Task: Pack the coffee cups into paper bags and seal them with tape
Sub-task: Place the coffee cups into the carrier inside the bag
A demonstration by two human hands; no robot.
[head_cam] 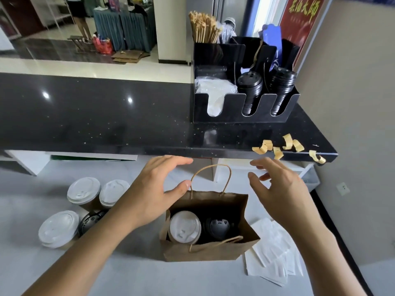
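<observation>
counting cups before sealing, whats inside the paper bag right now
Two cups stand in the open paper bag: one with a white lid, one with a black lid. Only the lids show; the cup bodies and the bag's bottom are hidden by its walls.

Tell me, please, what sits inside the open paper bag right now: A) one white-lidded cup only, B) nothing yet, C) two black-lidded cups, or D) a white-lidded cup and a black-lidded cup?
D: looking down into the open paper bag, a white-lidded cup stands on its left side and a black-lidded cup beside it on the right.
</observation>
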